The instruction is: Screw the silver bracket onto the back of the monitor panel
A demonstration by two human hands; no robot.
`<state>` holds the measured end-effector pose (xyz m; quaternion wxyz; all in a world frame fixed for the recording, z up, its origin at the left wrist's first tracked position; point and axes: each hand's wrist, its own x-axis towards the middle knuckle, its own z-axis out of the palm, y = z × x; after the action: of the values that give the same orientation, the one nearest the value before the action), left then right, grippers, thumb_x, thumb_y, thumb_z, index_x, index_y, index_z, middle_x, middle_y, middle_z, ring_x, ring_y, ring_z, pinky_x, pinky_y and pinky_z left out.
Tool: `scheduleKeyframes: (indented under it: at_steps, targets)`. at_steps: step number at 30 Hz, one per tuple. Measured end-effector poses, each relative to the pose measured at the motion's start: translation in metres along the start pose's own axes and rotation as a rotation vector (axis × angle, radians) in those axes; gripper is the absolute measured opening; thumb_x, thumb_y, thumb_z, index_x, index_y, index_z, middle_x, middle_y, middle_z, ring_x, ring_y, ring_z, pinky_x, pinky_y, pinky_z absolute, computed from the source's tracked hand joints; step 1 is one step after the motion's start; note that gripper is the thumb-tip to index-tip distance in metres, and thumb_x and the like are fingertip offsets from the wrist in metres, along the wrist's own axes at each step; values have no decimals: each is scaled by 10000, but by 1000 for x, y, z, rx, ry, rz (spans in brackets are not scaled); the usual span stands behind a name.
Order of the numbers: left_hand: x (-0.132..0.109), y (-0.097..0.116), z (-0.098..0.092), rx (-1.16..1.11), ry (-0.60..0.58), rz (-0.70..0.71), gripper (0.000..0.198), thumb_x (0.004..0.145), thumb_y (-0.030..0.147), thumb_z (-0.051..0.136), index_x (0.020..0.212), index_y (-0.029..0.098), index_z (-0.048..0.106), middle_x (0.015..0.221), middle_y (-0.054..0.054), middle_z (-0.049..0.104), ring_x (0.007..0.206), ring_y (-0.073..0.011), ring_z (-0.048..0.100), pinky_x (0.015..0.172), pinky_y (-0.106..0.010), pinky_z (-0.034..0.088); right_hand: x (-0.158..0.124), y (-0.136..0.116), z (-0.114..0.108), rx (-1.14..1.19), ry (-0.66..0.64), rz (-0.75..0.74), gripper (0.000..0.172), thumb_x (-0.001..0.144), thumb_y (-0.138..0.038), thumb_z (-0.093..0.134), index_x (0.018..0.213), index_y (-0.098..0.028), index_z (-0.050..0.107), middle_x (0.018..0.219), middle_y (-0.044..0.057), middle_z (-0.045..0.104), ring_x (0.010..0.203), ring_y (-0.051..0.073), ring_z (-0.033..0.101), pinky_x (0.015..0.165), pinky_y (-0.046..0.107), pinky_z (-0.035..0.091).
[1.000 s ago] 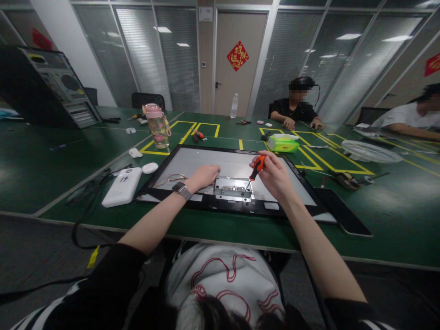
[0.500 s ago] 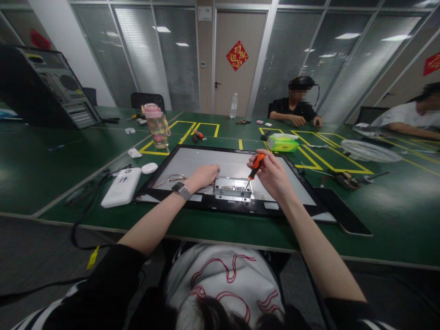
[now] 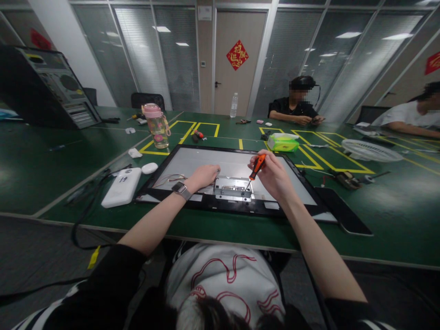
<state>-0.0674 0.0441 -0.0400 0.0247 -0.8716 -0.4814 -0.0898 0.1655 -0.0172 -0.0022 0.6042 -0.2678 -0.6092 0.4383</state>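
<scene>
A flat display panel (image 3: 202, 158) with a black frame lies on the table before me. On its near middle part sits a silver metal bracket (image 3: 227, 182) with small screws. My right hand (image 3: 273, 176) is closed around the handle of an orange and black screwdriver (image 3: 257, 166). The screwdriver leans, and its tip points down at the bracket's right side; whether it sits in a screw head is too small to tell. My left hand (image 3: 203, 176) lies on the panel at the bracket's left end, fingers stretched forward and partly hidden. Thin wires (image 3: 172, 178) run beside it.
Left of the panel are a white power bank (image 3: 122, 188), a white oval case (image 3: 149, 168) and a pink-lidded bottle (image 3: 157, 126). A black phone-like slab (image 3: 347, 213) lies right; a green tissue pack (image 3: 283, 143) stands behind. Two people sit across the table.
My hands and the screwdriver hold nearly the same place, with the handle shifted very slightly. The person across has brought their hands closer together.
</scene>
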Motion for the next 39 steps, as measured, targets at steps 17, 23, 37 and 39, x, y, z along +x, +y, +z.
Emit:
scheduleKeyframes:
  at_steps: [17,23,37,39]
  targets:
    - [1,-1,1,10,-3,-1,308,952,212,382,1132,165,628,1070,-127,705,961,-241,667,812,-313,494,1,3,-1,-13,45,-37,248,773,-513,683,902,-307,636,915,8,655,839,186,616,824,394,516]
    - [1,-2,2,18,-6,-2,311,954,212,381,1155,180,616,1077,-117,704,965,-240,666,815,-312,491,-1,0,1,-18,-2,-24,288,853,-509,583,1052,-306,627,896,26,669,874,203,638,876,424,506]
    - [1,-2,2,24,-4,-6,301,960,235,379,1151,190,608,1074,-107,707,955,-236,668,791,-301,491,-3,-1,5,46,-21,-33,244,856,-480,607,1030,-312,642,862,10,672,867,195,654,913,442,501]
    - [1,-2,2,23,-5,-6,295,960,232,384,1145,188,609,1074,-106,708,959,-231,667,795,-294,489,-3,0,5,72,-27,-31,226,853,-484,613,992,-311,650,874,8,673,880,190,650,930,439,495]
